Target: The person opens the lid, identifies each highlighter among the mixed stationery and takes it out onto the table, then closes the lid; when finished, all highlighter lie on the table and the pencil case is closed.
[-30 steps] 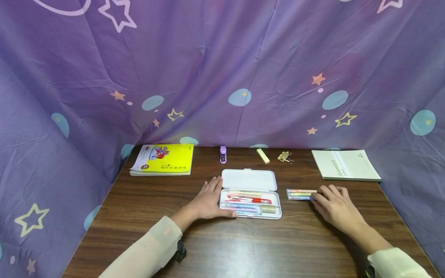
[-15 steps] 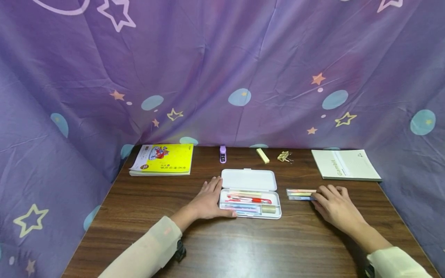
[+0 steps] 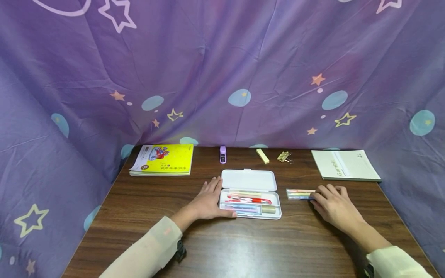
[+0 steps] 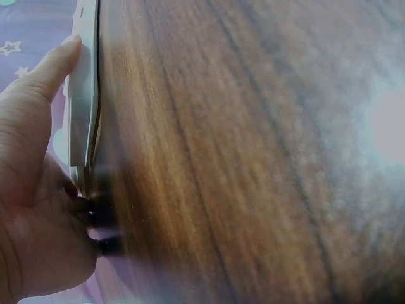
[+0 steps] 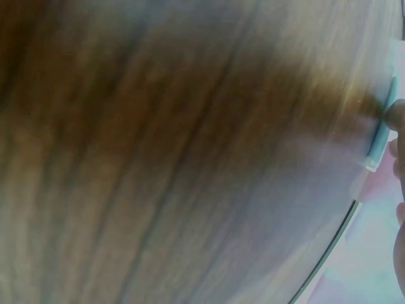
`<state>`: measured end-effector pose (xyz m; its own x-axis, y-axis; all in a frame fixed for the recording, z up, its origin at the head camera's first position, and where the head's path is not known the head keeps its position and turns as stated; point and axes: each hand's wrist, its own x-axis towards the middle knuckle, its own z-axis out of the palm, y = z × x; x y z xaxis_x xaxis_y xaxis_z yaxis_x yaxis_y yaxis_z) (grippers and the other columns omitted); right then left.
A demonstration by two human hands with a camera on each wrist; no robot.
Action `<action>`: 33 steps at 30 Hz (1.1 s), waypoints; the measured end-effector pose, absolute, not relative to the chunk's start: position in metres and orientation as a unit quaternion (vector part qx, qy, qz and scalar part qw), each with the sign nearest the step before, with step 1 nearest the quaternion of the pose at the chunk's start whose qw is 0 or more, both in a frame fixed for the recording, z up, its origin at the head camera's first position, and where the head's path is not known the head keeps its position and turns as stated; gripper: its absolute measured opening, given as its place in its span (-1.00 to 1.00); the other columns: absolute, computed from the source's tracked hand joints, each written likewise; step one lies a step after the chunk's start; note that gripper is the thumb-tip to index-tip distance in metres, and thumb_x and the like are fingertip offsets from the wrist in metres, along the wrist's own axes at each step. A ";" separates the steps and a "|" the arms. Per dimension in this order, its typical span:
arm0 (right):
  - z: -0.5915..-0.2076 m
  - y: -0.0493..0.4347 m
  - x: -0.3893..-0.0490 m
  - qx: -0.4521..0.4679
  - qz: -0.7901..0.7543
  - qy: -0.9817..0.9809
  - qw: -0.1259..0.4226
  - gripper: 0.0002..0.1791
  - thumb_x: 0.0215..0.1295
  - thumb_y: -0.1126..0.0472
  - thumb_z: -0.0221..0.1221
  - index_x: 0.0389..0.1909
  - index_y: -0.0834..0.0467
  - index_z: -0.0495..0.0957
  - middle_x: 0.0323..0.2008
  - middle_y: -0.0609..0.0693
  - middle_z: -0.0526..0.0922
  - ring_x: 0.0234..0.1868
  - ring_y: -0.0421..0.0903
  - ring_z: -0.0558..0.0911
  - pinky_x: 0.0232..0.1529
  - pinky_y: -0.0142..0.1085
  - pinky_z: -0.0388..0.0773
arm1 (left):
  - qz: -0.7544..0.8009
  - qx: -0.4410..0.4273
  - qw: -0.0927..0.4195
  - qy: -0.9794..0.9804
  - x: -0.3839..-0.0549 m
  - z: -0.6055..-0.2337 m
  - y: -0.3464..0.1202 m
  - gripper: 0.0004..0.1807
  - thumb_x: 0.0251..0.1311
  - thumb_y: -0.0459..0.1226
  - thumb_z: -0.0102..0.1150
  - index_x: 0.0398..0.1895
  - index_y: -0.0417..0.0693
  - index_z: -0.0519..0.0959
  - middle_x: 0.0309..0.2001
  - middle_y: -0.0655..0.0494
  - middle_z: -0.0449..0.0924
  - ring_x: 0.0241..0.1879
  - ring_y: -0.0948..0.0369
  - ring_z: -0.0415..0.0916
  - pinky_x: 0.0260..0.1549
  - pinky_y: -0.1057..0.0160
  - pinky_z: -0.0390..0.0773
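In the head view, a white pencil case (image 3: pixel 248 180) lies open on the table, its lid folded back. A red pen (image 3: pixel 257 200), pale pens and a khaki block (image 3: pixel 268 209) lie inside. My left hand (image 3: pixel 207 200) spans the case's left end, thumb against the front edge and straight fingers along the side; the left wrist view shows the thumb (image 4: pixel 54 66) on the case wall. To the right, my right hand (image 3: pixel 333 202) pinches the right end of a row of slim orange, yellow and blue pens (image 3: pixel 299 194), partly hidden under the fingers.
Along the back stand or lie a yellow book (image 3: pixel 174 160), a purple stapler-like item (image 3: pixel 223 154), a pale yellow bar (image 3: pixel 262 156) and gold binder clips (image 3: pixel 284 156). A pale green notebook (image 3: pixel 345 165) lies beyond my right hand. Purple curtain (image 3: pixel 208 77) encloses the table.
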<state>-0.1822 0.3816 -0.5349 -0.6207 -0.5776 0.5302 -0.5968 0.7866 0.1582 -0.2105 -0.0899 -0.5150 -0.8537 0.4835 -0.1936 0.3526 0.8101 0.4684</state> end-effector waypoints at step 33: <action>-0.510 0.222 -0.221 0.395 0.068 -0.884 0.242 -0.78 0.31 0.07 0.55 -0.14 0.04 0.78 -0.17 -0.06 0.69 -0.07 0.03 0.61 -0.06 0.12 0.60 | 0.219 0.222 0.153 0.938 -0.212 -0.516 -0.090 0.55 0.15 0.55 0.34 0.84 -0.20 -0.20 0.85 -0.18 -0.25 0.85 -0.06 -0.30 0.83 -0.10 -0.21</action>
